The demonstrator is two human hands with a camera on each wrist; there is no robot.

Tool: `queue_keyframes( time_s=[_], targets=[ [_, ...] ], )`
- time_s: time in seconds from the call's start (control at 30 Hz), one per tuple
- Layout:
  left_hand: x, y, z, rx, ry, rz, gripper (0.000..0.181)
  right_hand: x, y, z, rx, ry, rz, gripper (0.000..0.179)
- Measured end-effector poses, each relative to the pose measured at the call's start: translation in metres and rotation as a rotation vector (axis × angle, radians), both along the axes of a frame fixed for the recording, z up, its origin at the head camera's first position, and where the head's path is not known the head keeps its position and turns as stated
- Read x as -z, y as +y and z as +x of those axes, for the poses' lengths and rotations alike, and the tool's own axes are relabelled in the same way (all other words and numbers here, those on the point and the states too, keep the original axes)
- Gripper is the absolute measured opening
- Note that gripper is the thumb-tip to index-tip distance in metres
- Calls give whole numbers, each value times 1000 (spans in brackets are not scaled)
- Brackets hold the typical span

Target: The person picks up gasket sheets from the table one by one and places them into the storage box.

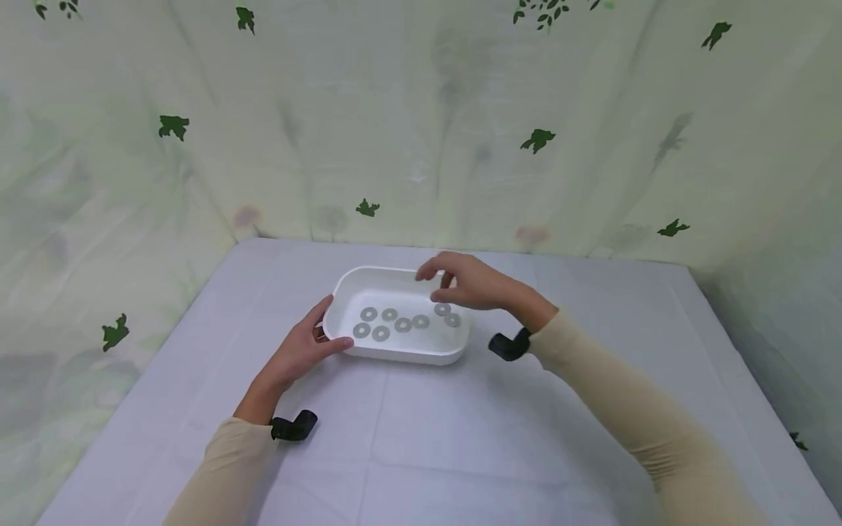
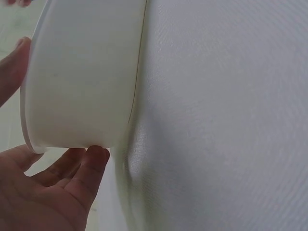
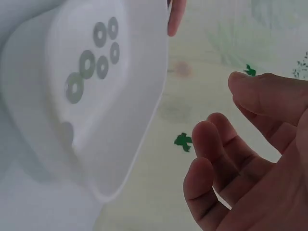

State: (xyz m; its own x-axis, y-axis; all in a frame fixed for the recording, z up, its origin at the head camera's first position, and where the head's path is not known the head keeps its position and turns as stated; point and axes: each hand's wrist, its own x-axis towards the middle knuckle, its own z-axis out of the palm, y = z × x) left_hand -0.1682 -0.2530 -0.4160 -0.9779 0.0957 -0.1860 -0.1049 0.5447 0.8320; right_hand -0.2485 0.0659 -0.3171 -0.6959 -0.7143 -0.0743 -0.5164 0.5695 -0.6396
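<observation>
A white rounded tray [image 1: 395, 355] sits on the table, with several flat grey washers [image 1: 403, 325] lying on its floor. My left hand [image 1: 304, 342] holds the tray's left end, thumb at the near rim. The left wrist view shows its fingers [image 2: 91, 168] against the tray's outer end wall. Above the tray's right end hovers my right hand [image 1: 475, 282], fingers loosely bent. In the right wrist view, its thumb and fingers are apart with nothing between them, and the washers [image 3: 87, 64] lie flat in the tray.
A white cloth [image 1: 434, 438] covers the table. Pale curtains [image 1: 421, 131] with green leaf and bird-like shapes hang behind and at the sides. Each wrist wears a black camera mount [image 1: 294, 426].
</observation>
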Motion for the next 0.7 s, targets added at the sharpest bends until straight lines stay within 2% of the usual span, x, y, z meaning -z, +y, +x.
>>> queue_keyframes(
  time_s=[0.1, 0.2, 0.33, 0.5, 0.7],
  targets=[
    [1, 2, 2, 3, -3, 5, 104, 4, 43, 19, -7, 44, 51, 29],
    [0, 3, 2, -3, -10, -4, 104, 16, 81, 33, 14, 55, 110, 23],
    [-1, 3, 3, -13, -16, -18, 104, 36, 114, 44, 57, 57, 94, 20],
    [-1, 2, 3, -9, -7, -21, 103, 61, 129, 50, 74, 55, 42, 23],
    [-4, 3, 3, -6, 0, -18, 102, 83, 124, 48, 99, 72, 88, 29]
  ],
)
